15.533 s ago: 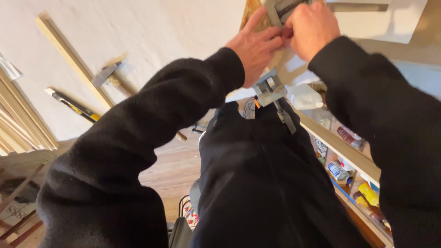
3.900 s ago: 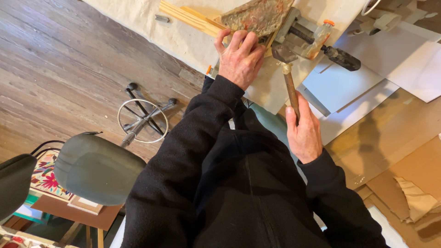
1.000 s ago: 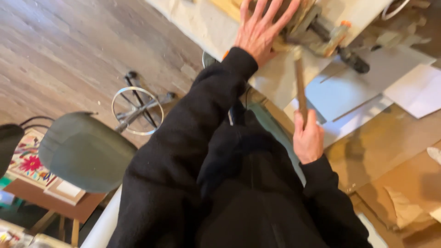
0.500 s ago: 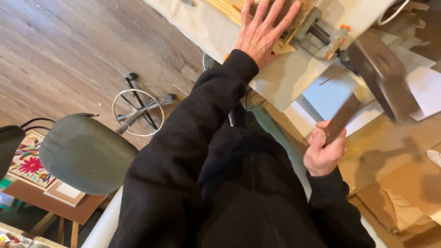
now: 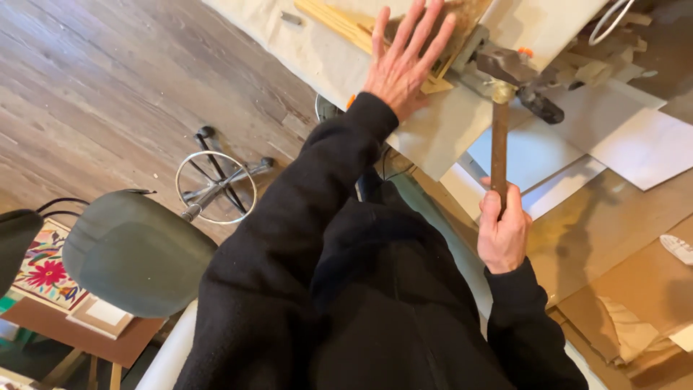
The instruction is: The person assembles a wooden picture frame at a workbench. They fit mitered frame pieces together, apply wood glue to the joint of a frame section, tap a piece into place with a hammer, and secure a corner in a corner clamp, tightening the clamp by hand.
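The left hand (image 5: 404, 61) lies flat, fingers spread, on the wooden strips (image 5: 339, 22) atop the worktop (image 5: 433, 133). The right hand (image 5: 503, 235) grips a hammer (image 5: 499, 130) by its wooden handle.

place: workshop | cues: cloth-covered workbench (image 5: 317, 54), hammer (image 5: 499, 108), wood strips (image 5: 339, 22), cardboard sheets (image 5: 613, 245)

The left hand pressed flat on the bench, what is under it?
Under the left hand lies a rough brown slab resting on pale wooden strips over a cloth-covered bench. The palm hides the slab's near part, so how it sits there cannot be seen.
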